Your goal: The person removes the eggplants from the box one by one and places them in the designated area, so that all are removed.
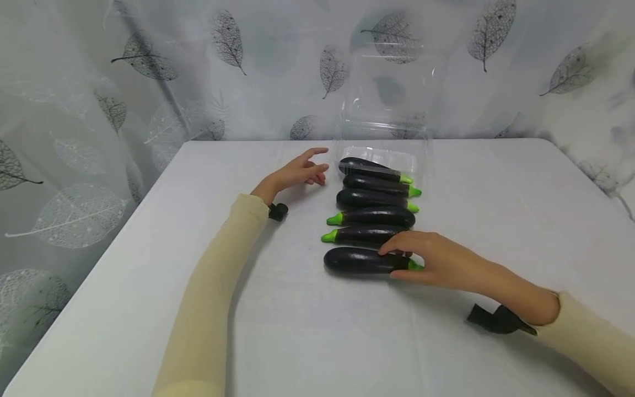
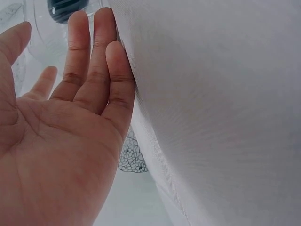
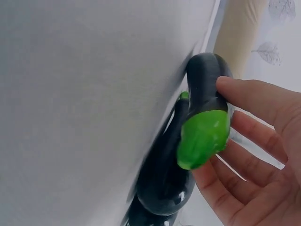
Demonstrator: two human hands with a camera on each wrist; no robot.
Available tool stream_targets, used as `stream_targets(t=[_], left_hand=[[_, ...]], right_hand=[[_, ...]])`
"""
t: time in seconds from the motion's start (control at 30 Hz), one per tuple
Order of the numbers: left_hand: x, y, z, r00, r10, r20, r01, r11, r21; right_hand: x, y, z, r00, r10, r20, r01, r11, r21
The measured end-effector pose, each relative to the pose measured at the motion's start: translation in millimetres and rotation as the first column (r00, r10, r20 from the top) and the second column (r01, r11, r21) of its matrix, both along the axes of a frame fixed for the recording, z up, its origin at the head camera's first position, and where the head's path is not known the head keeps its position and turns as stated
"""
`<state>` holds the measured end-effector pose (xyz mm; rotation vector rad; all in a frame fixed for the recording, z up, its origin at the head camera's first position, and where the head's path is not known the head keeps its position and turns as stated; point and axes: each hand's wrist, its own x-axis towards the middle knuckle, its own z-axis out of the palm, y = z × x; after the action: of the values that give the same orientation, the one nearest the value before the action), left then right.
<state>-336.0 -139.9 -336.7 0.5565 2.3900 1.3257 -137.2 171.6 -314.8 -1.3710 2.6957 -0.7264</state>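
Observation:
Nearest me in the head view lies a dark purple eggplant with a green stem end at its right. My right hand grips it near the stem, thumb on the near side and fingers over the far side. The right wrist view shows the thumb against the dark skin of this eggplant, just beyond its green cap. My left hand is beside the left edge of a clear plastic clamshell box, holding nothing. Its palm and loosely bent fingers show in the left wrist view.
Several more eggplants lie in a row between the gripped one and the box, stems pointing left or right. The farthest eggplant overlaps the box. The box's lid stands raised against a leaf-patterned curtain. A white cloth covers the table.

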Motion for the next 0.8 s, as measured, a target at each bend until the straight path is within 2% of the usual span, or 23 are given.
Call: stream_targets(t=[0.4,0.8], left_hand=[[-1.1,-1.0,0.0,1.000,0.009,-0.005,-0.009,1.000,-0.006],[-0.9,0.4,-0.5,1.000,-0.009,-0.009,0.009,1.000,0.003]], right_hand=[[-5.9,3.7,-2.6,1.000,0.008,0.000,-0.008,0.999,0.048],[-7.1,7.6,-3.1,0.998,-0.021,0.059,0.020,1.000,0.014]])
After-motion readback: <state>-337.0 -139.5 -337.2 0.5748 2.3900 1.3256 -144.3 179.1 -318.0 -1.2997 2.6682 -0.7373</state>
